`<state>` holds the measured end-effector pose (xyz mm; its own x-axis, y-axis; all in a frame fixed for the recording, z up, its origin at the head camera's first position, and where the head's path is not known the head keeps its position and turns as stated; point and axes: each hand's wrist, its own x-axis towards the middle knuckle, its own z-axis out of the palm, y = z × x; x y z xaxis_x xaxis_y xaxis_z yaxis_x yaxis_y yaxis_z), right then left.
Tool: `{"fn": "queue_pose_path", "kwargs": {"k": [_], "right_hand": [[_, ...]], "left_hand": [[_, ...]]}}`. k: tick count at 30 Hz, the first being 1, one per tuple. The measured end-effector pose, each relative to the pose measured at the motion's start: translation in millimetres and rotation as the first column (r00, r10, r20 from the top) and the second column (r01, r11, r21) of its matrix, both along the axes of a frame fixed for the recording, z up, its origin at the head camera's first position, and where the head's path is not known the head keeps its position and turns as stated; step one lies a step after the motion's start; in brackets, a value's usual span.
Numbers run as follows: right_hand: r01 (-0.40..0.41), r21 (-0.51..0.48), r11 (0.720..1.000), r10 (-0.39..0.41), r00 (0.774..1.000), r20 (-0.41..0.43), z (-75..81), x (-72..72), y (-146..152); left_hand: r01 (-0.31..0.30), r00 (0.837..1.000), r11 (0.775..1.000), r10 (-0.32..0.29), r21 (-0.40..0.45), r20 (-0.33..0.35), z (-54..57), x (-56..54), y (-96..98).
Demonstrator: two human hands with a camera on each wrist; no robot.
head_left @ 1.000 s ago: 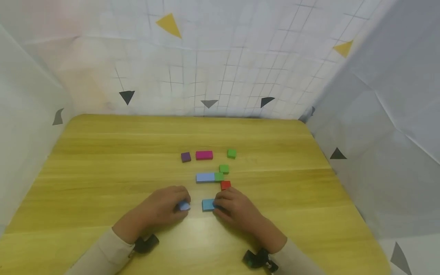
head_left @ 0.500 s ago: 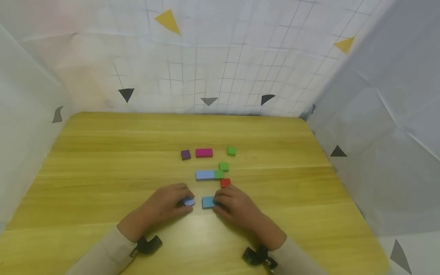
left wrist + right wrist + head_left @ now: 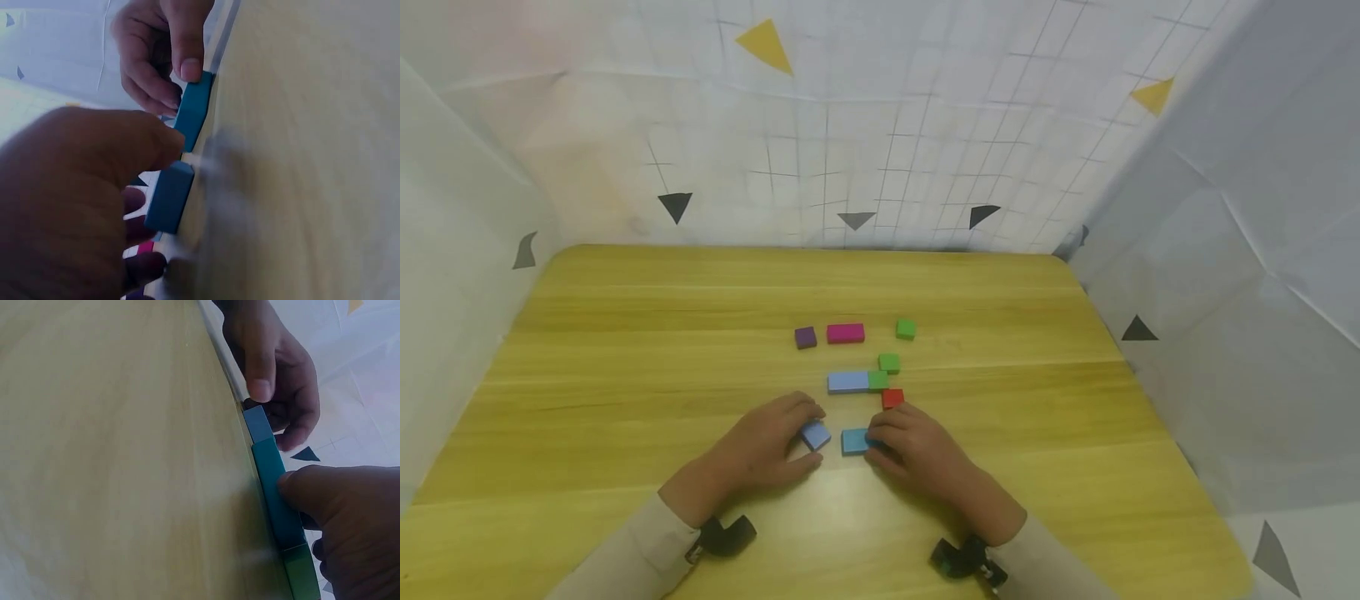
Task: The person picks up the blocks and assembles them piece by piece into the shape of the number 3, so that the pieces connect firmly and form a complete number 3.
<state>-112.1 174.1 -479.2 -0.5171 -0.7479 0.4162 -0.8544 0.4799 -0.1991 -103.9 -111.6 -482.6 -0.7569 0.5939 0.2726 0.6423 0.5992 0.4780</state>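
Observation:
In the head view my left hand [image 3: 760,442] has its thumb and fingers spread around a small periwinkle block [image 3: 816,436], which lies turned at an angle on the table. The left wrist view shows that thumb raised off the block's [image 3: 170,199] near face. My right hand [image 3: 917,450] pinches the right end of a longer light blue block [image 3: 853,442] between thumb and fingers, and hides that end. A narrow gap separates the two blocks in the head view. In the right wrist view the thumb presses on the side of the light blue block [image 3: 278,500].
Just beyond my right fingers lies a red block [image 3: 892,398]. Further back, a long periwinkle block [image 3: 847,382] adjoins a green block [image 3: 877,381], with another green block [image 3: 889,363] behind. Magenta [image 3: 846,333], purple [image 3: 805,337] and green [image 3: 906,330] blocks form the far row.
My left hand has slid the small periwinkle block right, towards the light blue one, and its fingers have then spread off it. The right hand keeps its pinch in place.

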Motion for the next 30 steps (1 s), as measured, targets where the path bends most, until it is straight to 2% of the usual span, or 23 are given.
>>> {"fn": "queue_pose_path", "kwargs": {"k": [3, 10, 19, 30], "right_hand": [[0.0, -0.004, 1.0, 0.0, 1.0, 0.002, -0.5, -0.2, -0.2], [0.0, -0.003, 1.0, 0.0, 1.0, -0.007, -0.5, 0.0, -0.5], [0.007, 0.003, 1.0, -0.006, 1.0, -0.012, 0.1, 0.0, 0.4], [0.007, -0.009, 1.0, -0.007, 1.0, -0.001, -0.3, -0.7, -0.5]], "left_hand": [[0.021, 1.0, 0.999, -0.022, 0.04, 0.017, -1.0, -1.1, -2.5], [0.074, 0.997, 0.994, -0.073, 0.082, -0.023, -6.4, -3.4, -5.5], [0.093, 0.995, 0.991, -0.089, 0.096, -0.05, -8.2, -3.8, -4.3], [0.105, 0.994, 0.991, -0.1, 0.088, -0.052, -10.2, -5.4, -2.3]]}}
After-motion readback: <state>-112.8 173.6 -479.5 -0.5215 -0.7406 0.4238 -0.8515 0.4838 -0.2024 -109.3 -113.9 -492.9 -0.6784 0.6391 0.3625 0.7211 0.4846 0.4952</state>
